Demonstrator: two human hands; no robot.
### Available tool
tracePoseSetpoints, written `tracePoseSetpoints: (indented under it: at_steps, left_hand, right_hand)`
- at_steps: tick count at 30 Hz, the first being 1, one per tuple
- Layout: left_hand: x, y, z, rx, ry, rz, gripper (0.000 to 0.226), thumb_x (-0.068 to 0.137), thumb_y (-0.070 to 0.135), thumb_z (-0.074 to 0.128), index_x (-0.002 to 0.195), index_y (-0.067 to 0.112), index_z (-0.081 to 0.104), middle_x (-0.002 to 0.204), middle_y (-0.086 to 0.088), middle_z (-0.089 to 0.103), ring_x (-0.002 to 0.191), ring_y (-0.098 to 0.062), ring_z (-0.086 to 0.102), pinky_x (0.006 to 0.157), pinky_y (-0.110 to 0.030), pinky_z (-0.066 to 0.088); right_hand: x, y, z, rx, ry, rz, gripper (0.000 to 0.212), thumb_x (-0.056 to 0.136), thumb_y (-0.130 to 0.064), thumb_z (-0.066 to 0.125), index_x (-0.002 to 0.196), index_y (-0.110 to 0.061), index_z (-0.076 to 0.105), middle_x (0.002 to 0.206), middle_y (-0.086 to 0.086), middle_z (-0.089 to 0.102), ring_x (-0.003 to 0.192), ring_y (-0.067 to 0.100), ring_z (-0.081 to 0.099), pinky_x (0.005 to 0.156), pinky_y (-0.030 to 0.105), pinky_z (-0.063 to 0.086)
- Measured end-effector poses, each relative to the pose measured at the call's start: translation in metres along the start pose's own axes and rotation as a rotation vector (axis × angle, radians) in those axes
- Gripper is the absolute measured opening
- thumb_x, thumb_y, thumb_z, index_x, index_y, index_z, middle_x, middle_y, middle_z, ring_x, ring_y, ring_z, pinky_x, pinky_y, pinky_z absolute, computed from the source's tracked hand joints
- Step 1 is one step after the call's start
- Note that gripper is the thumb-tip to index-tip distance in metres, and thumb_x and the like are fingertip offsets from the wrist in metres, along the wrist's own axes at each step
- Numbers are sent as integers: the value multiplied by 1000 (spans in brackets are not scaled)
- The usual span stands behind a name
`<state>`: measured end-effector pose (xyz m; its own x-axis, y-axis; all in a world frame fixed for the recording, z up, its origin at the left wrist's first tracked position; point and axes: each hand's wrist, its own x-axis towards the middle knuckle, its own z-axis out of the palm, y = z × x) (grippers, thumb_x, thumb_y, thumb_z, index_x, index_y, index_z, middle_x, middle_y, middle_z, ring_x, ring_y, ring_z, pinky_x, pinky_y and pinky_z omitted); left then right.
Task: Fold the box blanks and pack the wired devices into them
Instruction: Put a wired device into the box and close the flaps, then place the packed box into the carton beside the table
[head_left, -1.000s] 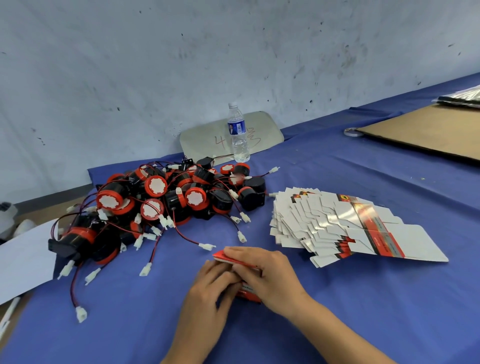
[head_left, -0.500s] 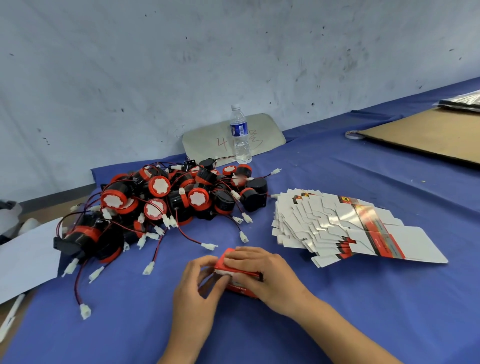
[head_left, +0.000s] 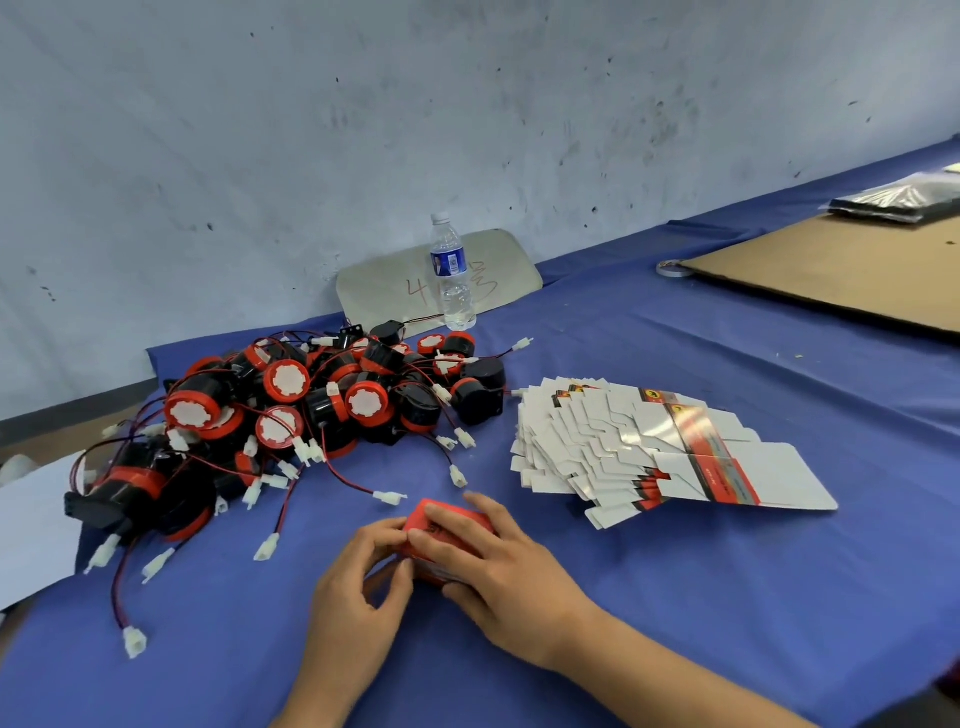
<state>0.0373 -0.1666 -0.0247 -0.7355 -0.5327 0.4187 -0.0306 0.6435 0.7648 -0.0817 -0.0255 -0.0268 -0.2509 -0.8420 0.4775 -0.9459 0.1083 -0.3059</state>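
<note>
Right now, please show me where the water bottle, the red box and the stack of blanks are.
water bottle (head_left: 451, 265): head view, on its blue label.
red box (head_left: 451, 521): head view, on its top face.
stack of blanks (head_left: 613, 447): head view, on the white flaps.

Backdrop is a grubby pale wall (head_left: 363, 130), scuffed and speckled with dark marks all over. The table (head_left: 727, 597) wears a blue cloth, a bit wrinkled along the far edge. A rounded beige board (head_left: 395, 283) with red scribbles leans against the wall. Far right there's a big brown cardboard sheet (head_left: 841, 270) lying flat. Light looks soft and even.
</note>
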Motion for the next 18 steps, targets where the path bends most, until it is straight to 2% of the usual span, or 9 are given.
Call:
tracePoseSetpoints:
  at_steps: [2,3,5,7,10,11,13,15,18]
  left_hand:
    - [1,0,-1,-66,5,-55,38,88,-3,62,108,30,61,102,17,69,94,6,64,76,-9,50]
    - [2,-1,0,-93,5,-85,38,89,-1,61,110,30,59,104,18,68,94,5,64,77,-10,50]
    - [5,-4,-1,-108,-6,-132,36,91,2,60,112,31,57,109,16,67,94,-3,66,83,-23,53]
    - [8,-8,0,-106,-18,-147,35,92,3,58,111,33,55,111,12,65,92,-7,68,87,-31,53]
    - [13,-25,1,-95,-2,-83,38,92,-1,56,105,35,60,102,10,70,84,1,69,79,-12,52]
    - [14,-32,2,-81,-9,-78,38,91,-2,56,102,34,63,99,10,71,84,1,69,78,-10,51]
    - [17,-48,1,-57,-26,-109,40,92,-2,55,102,35,66,96,11,71,86,-4,69,85,-19,51]
    - [21,-61,-3,-26,-25,-149,43,93,-1,53,104,39,65,96,11,71,86,-4,69,86,-20,51]
    - [24,-75,0,65,-51,-147,45,93,-3,54,106,40,64,96,7,70,84,7,66,82,-8,48]
  right_hand:
    - [0,-3,-3,-2,136,-54,42,93,-23,55,135,-29,53,143,0,46,115,39,49,83,41,55]
    - [-2,-3,-6,-15,225,-79,37,92,-22,57,129,-28,59,139,2,51,108,37,53,83,39,55]
    - [-2,-6,-14,-15,383,-88,34,92,-16,58,123,-27,65,135,5,54,113,36,51,95,35,49]
    - [-8,-9,-27,101,564,9,30,94,-17,57,121,-23,67,135,6,54,122,30,46,102,35,44]
    - [-35,-16,-56,483,816,320,40,87,-35,66,127,-36,61,136,-7,50,127,11,46,102,27,43]
    - [-49,-17,-67,592,864,385,47,83,-37,69,128,-41,58,136,-12,49,128,7,45,99,22,44]
    - [-75,-14,-90,718,1000,452,50,82,-28,70,128,-44,57,136,-14,50,128,1,44,90,12,45]
    - [-97,-5,-118,679,1168,540,52,85,-15,69,128,-43,55,135,-7,52,126,2,46,89,5,41]
    - [-134,15,-157,414,1414,717,54,89,-9,66,136,-29,48,133,-1,51,122,2,47,94,5,36]
